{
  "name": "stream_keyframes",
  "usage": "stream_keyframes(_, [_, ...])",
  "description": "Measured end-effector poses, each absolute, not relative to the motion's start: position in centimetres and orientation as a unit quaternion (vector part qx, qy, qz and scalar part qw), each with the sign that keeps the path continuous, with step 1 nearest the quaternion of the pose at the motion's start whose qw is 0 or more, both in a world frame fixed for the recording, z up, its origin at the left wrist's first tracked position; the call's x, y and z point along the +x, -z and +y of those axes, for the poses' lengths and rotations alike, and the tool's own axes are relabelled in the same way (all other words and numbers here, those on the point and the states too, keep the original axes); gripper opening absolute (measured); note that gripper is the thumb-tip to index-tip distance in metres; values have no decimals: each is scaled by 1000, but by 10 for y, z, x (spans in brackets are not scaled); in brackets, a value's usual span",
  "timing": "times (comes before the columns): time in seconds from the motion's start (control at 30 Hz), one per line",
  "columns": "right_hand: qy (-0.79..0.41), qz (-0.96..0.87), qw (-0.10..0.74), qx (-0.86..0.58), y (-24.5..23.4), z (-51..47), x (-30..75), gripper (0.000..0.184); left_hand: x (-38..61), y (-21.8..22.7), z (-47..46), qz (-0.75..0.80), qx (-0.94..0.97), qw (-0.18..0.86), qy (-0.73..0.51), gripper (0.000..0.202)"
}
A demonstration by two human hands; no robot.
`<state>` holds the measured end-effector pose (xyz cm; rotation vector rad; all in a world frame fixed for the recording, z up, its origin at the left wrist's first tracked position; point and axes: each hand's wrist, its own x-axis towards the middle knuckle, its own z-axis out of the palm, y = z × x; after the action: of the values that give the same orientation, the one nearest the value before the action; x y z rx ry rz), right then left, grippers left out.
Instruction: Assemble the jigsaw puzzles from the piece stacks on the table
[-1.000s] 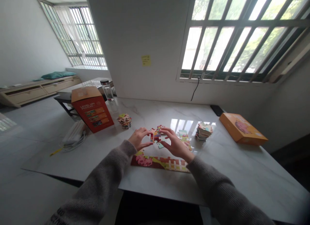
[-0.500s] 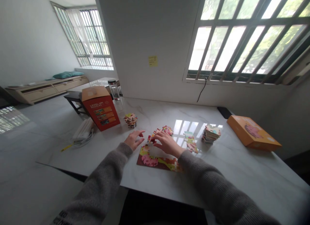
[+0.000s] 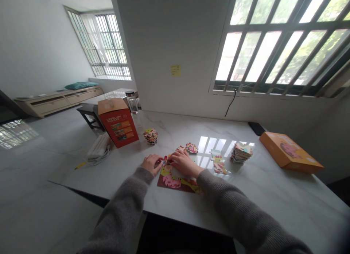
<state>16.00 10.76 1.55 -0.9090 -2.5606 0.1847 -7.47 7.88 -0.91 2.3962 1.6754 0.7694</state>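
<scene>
A partly joined jigsaw puzzle (image 3: pixel 172 181) lies on the table before me, with a pink shape and yellow-green parts along its lower rows. At its upper left corner is a small red puzzle piece (image 3: pixel 165 160). My left hand (image 3: pixel 152 164) has its fingers closed at the piece's left side. From the right, my right hand (image 3: pixel 183 162) reaches over the puzzle, its fingertips pressed together at the same piece and its palm hiding part of the picture. Just beyond that hand lie loose joined pieces (image 3: pixel 191 148), red and patterned. A joined strip of pieces (image 3: pixel 218 162) rests farther right.
One stack of puzzle pieces (image 3: pixel 150 136) stands at the left, another stack (image 3: pixel 241 153) at the right. A red puzzle box (image 3: pixel 120 128), a glass bottle (image 3: pixel 132 103) and a white power strip (image 3: pixel 98 148) are on the left. An orange box (image 3: pixel 291 151) and a black phone (image 3: pixel 256 128) lie right.
My left hand has moved in to the red piece, and its spread fingers have closed there. My right hand has lowered slightly over the puzzle. The view has shifted a little.
</scene>
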Motion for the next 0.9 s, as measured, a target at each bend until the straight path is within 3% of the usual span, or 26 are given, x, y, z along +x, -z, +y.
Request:
stream_keyframes(0.37, [-79,-919,205,-327,-14,106,160,25,-67,5,64,556,810,14,-185,29])
stream_keyframes(0.9, [-80,-930,204,-296,-21,101,161,17,-73,15,72,519,828,44,-206,20])
